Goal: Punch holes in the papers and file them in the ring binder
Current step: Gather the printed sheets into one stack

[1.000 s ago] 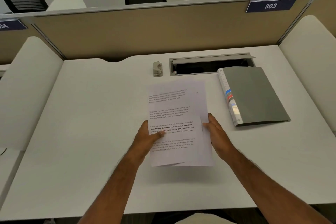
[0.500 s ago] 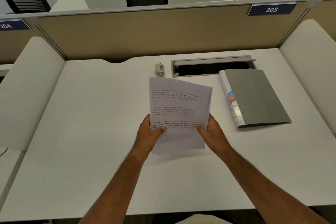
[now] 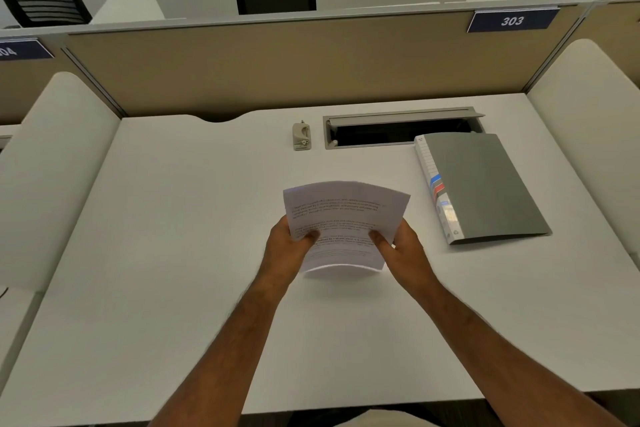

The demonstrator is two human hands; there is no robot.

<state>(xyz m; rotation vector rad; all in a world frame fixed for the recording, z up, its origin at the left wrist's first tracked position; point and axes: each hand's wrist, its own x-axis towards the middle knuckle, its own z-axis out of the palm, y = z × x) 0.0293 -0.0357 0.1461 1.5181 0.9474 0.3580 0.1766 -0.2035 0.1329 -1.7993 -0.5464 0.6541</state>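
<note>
A small stack of printed white papers [image 3: 343,215] is held above the middle of the white desk [image 3: 173,253], bowed upward across its width. My left hand [image 3: 285,248] grips its left edge with the thumb on top. My right hand [image 3: 398,248] grips the right edge the same way. A small grey hole punch [image 3: 301,136] stands at the back of the desk, well beyond the papers. The closed grey ring binder [image 3: 485,184] lies flat to the right, spine toward the papers.
An open cable tray slot [image 3: 398,132] sits in the desk between the punch and the binder. A beige partition [image 3: 311,62] closes off the back, and white side panels [image 3: 52,166] flank the desk. Chairs stand beyond the partition.
The papers have been lifted off the desk and tilted up, and both hands have drawn them closer and squeezed inward so that the stack now bows.
</note>
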